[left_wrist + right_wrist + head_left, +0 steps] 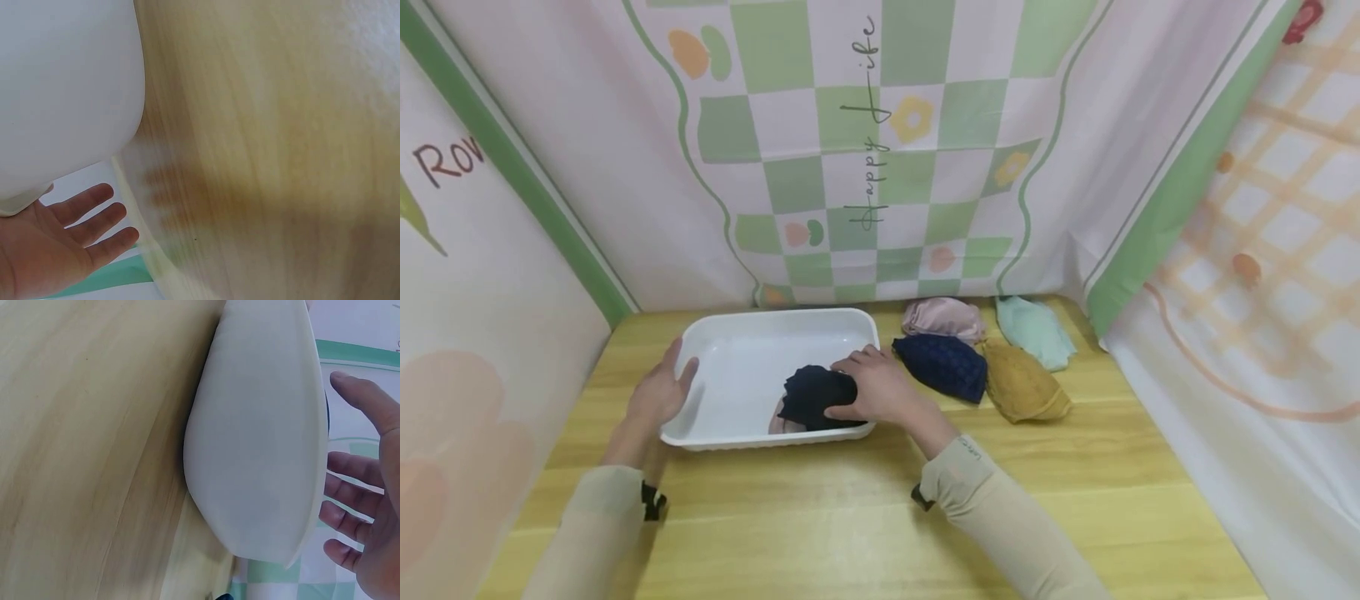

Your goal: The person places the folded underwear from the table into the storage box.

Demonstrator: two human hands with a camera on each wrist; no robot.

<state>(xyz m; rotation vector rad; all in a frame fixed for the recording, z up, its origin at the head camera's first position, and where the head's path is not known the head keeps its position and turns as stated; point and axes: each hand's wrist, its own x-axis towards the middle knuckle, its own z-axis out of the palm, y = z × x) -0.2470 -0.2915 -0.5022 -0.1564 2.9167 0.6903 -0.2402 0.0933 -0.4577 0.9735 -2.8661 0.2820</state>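
Note:
A white tray (730, 367) stands on the wooden table. My left hand (657, 398) holds its left rim, thumb over the inner side. In the left wrist view, three fingers of the left hand (69, 244) extend past the tray corner (75, 94). A folded black cloth item (812, 396) with a scalloped edge lies in the tray's front right corner, partly over a pinkish-beige cloth (780, 422). My right hand (880, 385) rests over the black item, partly hiding it. From the right wrist, the right hand (369, 494) shows thumb and fingers spread apart.
Right of the tray lie a pink cloth item (943, 319), a navy one (946, 365), a mustard one (1022, 382) and a mint one (1036, 332). A checkered curtain (880, 167) hangs along the table's back edge, with more curtains at both sides.

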